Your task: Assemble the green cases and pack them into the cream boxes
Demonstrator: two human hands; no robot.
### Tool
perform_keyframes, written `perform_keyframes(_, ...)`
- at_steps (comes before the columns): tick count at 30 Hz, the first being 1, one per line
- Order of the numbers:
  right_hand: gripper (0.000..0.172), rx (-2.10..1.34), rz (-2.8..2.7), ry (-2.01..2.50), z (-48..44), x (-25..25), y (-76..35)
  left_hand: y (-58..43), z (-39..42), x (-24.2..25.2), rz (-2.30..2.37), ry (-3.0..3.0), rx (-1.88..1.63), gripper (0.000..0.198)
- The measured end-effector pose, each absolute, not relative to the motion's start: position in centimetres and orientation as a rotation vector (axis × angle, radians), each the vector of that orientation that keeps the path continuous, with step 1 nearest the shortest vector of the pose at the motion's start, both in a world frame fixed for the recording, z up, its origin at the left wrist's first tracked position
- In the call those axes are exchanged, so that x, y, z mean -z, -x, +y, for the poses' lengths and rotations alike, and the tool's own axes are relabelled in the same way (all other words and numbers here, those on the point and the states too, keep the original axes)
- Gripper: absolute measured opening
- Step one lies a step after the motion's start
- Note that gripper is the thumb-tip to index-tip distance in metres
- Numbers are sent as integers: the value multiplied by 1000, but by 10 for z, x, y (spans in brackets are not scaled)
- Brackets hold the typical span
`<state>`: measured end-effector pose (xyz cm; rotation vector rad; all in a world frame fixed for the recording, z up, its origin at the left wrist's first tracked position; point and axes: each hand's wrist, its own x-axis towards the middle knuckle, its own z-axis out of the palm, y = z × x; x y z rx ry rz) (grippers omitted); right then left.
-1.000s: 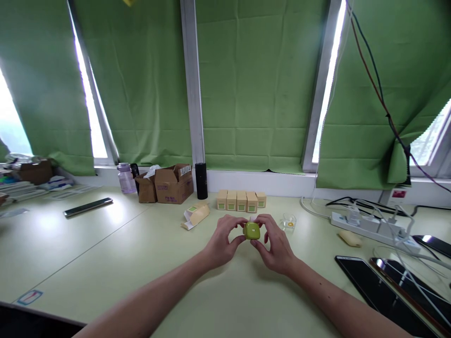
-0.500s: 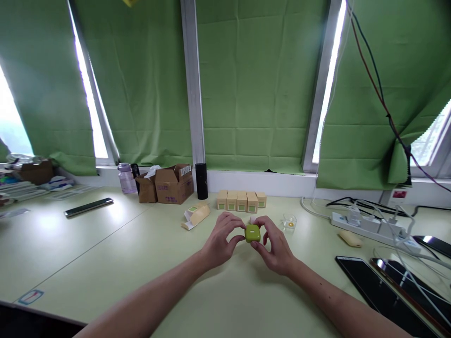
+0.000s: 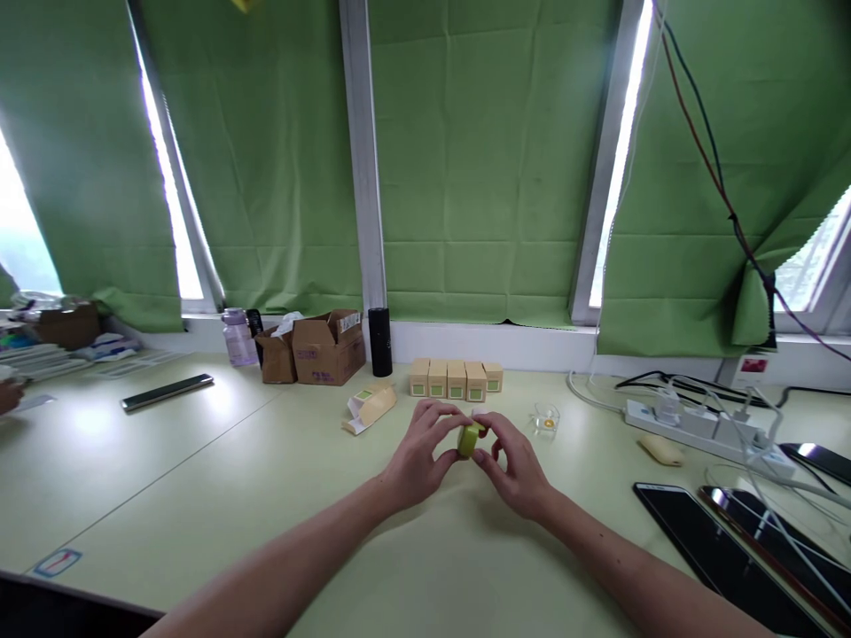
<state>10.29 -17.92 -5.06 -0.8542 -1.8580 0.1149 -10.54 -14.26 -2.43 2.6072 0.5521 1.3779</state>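
Observation:
In the middle of the head view a small glossy green case [image 3: 468,439], rounded and about as big as an earbud case, is held up over the table between both hands. Its narrow side faces me. My left hand [image 3: 425,450] pinches its left side, fingers above and thumb below. On its right side, my right hand [image 3: 511,461] grips it with thumb and fingertips. A small pale thing shows just behind the right fingertips; I cannot make out what it is. Beyond the left hand lies an opened cardboard box [image 3: 370,406]. A small clear container [image 3: 546,418] with something yellow inside stands beyond the right hand.
Several small tan boxes [image 3: 456,381] stand in a row near the wall. A black cylinder [image 3: 380,342] and brown cartons [image 3: 329,347] are to their left. On the right lie a power strip [image 3: 705,427], cables and phones [image 3: 705,540]. Another person's hand [image 3: 9,395] shows at the left edge.
The green case has turned from its flat face to its narrow side, and the fingers have shifted slightly around it. Another person's hand has come into view at the left edge.

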Motion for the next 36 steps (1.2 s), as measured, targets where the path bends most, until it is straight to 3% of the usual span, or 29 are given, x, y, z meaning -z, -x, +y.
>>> perform_keyframes(5,23,240,-1901,1020,-162,54,-113,107,-119,27,823,-2035,-1459,45)
perform_keyframes(10,41,509,-2238,1199,-144,51,-108,111,-102,29,771,-1606,-1360,55)
perform_keyframes(21,31,434,-2472,1525,-104,43,-75,107,-111,30,579,-1421,-1301,58)
perform_keyframes(30,25,546,-2355,1412,-146,40,-83,103,-115,30,641,-1506,-1328,55)
perform_keyframes(36,26,427,-2146,1134,-196,43,-84,100,-117,31,675,-1604,-1357,54)
